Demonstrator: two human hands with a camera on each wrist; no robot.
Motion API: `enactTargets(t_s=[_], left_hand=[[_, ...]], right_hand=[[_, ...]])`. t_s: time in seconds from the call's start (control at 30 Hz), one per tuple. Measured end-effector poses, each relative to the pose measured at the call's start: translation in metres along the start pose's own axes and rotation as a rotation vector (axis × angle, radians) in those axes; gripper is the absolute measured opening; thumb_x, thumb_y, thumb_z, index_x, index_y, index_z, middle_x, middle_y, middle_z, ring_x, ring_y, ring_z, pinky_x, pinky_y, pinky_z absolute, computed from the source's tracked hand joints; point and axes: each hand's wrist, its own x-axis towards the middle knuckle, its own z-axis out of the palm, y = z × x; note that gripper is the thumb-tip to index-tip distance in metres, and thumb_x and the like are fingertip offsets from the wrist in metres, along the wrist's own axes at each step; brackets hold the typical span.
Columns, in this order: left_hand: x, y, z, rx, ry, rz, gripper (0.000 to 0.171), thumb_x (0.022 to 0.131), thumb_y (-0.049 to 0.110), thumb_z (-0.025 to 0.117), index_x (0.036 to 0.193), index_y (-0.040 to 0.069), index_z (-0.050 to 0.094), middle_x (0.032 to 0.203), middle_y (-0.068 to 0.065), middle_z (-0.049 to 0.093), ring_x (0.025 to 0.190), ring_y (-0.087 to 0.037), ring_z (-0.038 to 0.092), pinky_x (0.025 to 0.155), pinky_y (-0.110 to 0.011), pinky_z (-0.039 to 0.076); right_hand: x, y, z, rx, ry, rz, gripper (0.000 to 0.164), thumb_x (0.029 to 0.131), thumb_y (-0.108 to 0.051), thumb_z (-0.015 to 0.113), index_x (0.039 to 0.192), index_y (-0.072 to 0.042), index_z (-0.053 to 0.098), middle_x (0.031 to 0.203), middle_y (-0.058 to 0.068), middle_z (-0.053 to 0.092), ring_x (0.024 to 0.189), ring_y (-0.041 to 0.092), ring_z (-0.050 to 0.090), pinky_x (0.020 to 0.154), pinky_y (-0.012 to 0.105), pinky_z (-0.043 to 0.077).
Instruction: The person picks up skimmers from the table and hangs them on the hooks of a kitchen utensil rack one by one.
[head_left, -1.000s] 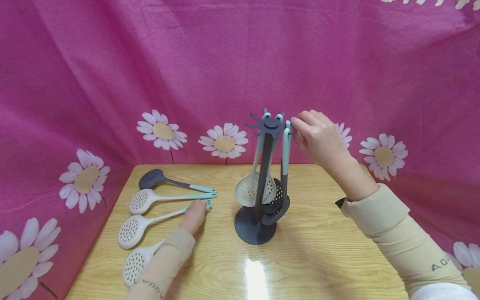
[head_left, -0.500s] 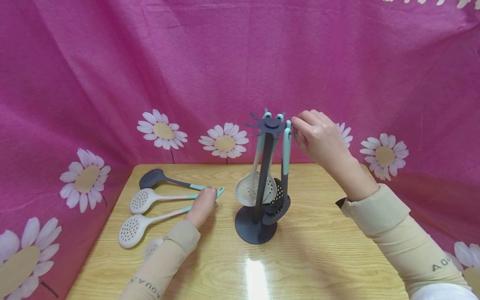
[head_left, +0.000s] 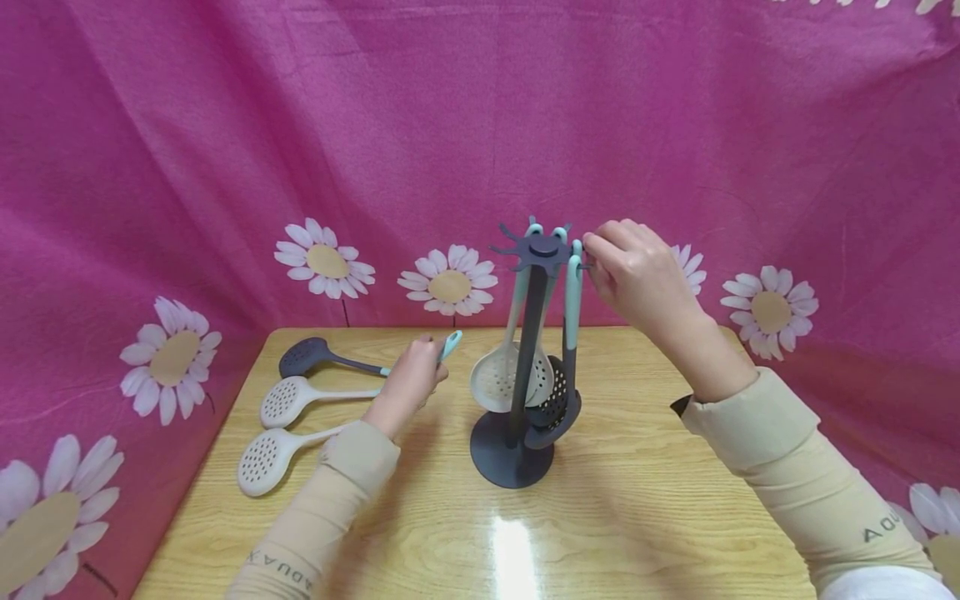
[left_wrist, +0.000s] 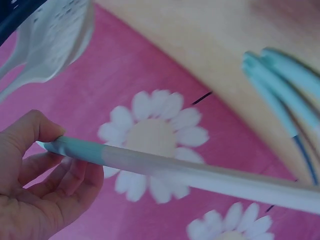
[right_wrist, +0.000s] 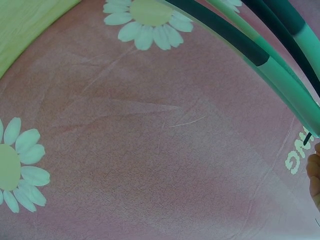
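Observation:
My left hand pinches the teal handle end of a skimmer with a white shaft, raised above the table. The skimmer's head is hidden behind the forearm in the head view. On the right, my right hand stays up at the hooked top of a dark utensil stand, its curled fingers pinching a hook tip. White perforated utensils and dark ones with teal handles hang from the stand. Only a few right fingertips show in the right wrist view.
At the left of the wooden table lie a dark skimmer, a white skimmer and a nearer white skimmer, handles pointing right. A pink flowered cloth surrounds the table at the back and sides.
My left hand has lifted the nearest white skimmer off the table and moved it away from me and to the right, toward the stand. My right hand has stayed in place.

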Motion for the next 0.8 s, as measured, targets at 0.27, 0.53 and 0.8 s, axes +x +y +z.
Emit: enactTargets(t_s=[0.27,0.53,0.8], left_hand=[[0.013,0.019,-0.033,-0.086,0.178,0.09,0.034,0.075,-0.003,0.062,0.108,-0.003,0.061,0.091,-0.016,0.057,0.077,-0.027,0.058,0.068,-0.038,0.051],[0.03,0.036,-0.067,-0.185,0.236,0.106,0.04,0.081,0.002,0.061,0.12,-0.001,0.056,0.1,-0.016,0.055,0.085,-0.028,0.058,0.076,-0.039,0.051],[0.041,0.047,-0.082,-0.302,0.269,0.171,0.038,0.085,0.004,0.058,0.123,-0.001,0.054,0.098,-0.013,0.054,0.083,-0.022,0.055,0.077,-0.032,0.051]], right_hand=[[0.0,0.0,0.0,0.0,-0.004,0.001,0.008,0.075,0.01,0.058,0.08,0.005,0.055,0.073,0.015,0.055,0.061,0.028,0.047,0.055,0.034,0.04],[-0.001,0.0,0.0,-0.006,0.0,0.005,0.009,0.074,0.01,0.059,0.08,0.005,0.055,0.073,0.016,0.055,0.061,0.028,0.048,0.055,0.034,0.04],[0.0,-0.001,0.001,-0.002,0.007,0.011,0.007,0.076,0.009,0.058,0.079,0.005,0.054,0.073,0.015,0.055,0.062,0.028,0.048,0.055,0.034,0.04]])
